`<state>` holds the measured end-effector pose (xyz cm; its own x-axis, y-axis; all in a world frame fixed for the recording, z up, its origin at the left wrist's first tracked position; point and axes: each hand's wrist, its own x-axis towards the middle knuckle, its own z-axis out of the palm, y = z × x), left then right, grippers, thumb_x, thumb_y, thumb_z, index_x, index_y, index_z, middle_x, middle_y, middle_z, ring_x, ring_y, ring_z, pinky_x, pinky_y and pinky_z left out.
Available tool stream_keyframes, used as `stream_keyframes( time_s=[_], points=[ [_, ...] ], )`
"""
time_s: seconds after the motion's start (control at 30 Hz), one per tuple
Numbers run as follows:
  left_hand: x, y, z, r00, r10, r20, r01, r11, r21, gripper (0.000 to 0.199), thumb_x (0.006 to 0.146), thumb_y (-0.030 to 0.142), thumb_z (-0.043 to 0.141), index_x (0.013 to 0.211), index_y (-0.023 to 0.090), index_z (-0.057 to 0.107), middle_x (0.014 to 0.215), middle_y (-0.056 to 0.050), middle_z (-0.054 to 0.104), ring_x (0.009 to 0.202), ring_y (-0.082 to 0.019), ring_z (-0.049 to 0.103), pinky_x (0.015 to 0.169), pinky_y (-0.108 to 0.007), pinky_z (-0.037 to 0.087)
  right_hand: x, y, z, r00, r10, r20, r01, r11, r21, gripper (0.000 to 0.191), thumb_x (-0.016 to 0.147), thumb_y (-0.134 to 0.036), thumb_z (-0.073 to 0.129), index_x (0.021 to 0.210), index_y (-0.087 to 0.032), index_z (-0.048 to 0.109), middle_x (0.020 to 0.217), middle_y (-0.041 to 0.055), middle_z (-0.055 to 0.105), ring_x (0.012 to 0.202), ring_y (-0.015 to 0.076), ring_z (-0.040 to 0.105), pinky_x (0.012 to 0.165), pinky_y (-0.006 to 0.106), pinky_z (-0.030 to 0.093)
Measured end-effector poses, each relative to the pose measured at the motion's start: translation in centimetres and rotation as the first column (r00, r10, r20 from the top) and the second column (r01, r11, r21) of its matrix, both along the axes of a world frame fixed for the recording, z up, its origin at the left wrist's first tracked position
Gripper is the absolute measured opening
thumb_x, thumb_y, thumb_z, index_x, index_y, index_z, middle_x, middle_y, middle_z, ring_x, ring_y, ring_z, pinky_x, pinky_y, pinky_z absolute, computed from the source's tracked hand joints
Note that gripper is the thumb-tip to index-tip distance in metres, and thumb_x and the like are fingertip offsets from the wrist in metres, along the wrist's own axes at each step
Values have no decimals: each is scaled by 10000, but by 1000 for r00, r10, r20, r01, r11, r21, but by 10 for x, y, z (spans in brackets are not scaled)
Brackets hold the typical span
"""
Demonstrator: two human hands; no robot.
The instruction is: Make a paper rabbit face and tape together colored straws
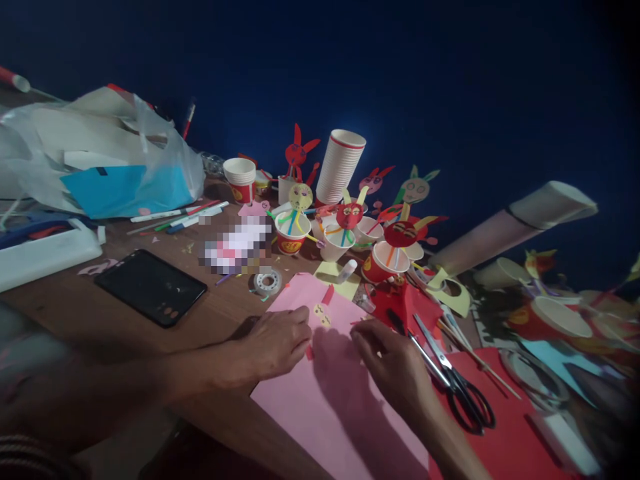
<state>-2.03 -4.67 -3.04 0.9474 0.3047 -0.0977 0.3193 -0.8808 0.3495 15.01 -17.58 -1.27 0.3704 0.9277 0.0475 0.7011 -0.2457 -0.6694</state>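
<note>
A large pink paper sheet (pixel 345 407) lies on the table in front of me. On it rests a small round yellow face cutout (pixel 323 315), with a red strip (pixel 329 294) at its upper edge and another red piece below it. My left hand (pixel 280 340) is on the sheet's left side, its fingers curled beside the yellow face; what they hold, if anything, is hidden. My right hand (pixel 387 353) is over the sheet's right side, thumb and forefinger close to a small red piece; whether it is pinched I cannot make out.
Scissors (pixel 460 387) lie right of my right hand on red paper (pixel 510 427). A black phone (pixel 150 287) and a tape roll (pixel 267 283) are at left. Behind stand decorated paper cups (pixel 293 233), a cup stack (pixel 341 167) and a plastic bag (pixel 115 153).
</note>
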Motion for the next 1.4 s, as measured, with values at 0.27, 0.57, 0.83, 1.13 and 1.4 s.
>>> stream_keyframes(
  time_s=[0.27,0.57,0.83,1.13,1.4],
  points=[
    [-8,2,1,979,-176,99,167,981,95,175,837,130,429,781,152,593,1034,-51,553,952,-186,464,798,-318,390,21,13,8,994,-105,-34,106,994,15,202,844,-338,501,808,-185,627,647,-5,610,558,144,549,518,223,397],
    [-19,-6,-7,940,-334,67,303,910,285,113,785,109,507,858,154,582,925,-75,549,843,-209,456,669,-342,362,28,56,-18,984,-181,1,180,980,88,416,796,-384,578,1134,-150,513,786,18,627,620,155,584,575,250,440],
    [-25,-13,-8,948,-310,65,273,902,334,132,860,196,443,861,167,572,901,-58,527,788,-206,448,657,-361,333,31,88,-29,969,-204,138,185,973,140,252,792,-331,585,985,-169,590,702,-4,621,591,158,566,531,240,370],
    [-26,-9,-24,944,-325,60,284,891,355,224,789,128,486,1003,133,551,970,-103,551,840,-218,462,690,-353,355,16,73,-4,986,-164,10,150,921,361,206,879,-329,478,1002,-181,553,968,64,621,815,173,600,688,262,455],
    [-25,5,-20,911,-374,175,336,918,212,281,832,119,416,1093,131,520,1026,-109,582,916,-208,486,769,-336,373,0,7,0,985,-104,-141,136,962,239,199,914,-359,427,970,-204,537,864,48,615,735,174,596,647,285,480]
  ],
)
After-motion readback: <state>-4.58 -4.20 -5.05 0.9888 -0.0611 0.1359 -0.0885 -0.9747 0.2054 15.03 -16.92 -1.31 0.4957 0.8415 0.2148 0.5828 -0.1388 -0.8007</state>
